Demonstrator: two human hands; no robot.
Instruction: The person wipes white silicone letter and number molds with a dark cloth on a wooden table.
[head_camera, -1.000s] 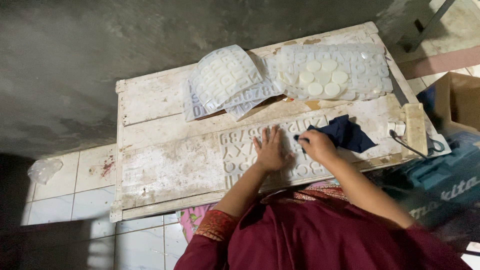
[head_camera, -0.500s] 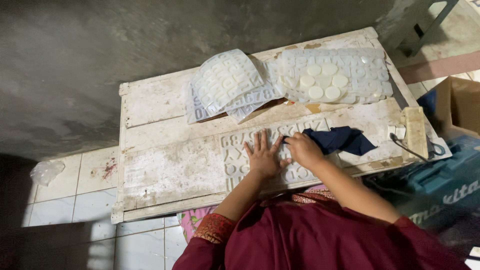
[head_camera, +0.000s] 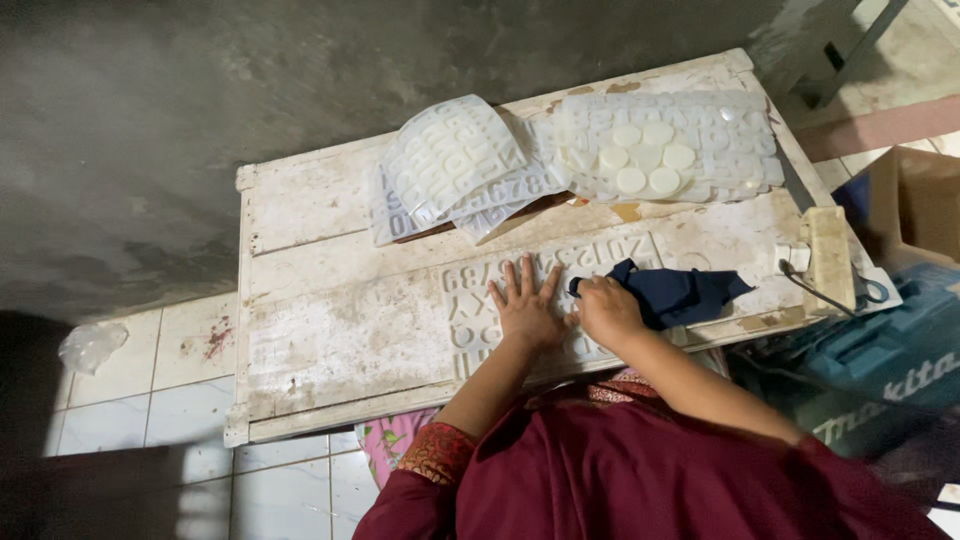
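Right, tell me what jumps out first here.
The left hand lies flat on a translucent letter-and-number mould sheet on the worn white table, while the right hand presses a dark blue cloth onto it. Behind them sits a pile of similar moulds.

On the worn white wooden table a translucent silicone letter-and-number mould sheet lies flat near the front edge. The left hand rests spread on it; the right hand, just beside, presses a dark blue cloth onto the sheet's right part. Behind them (toward the wall) lies a heap of similar translucent mould sheets. Right of the table sits a teal plastic tool case.
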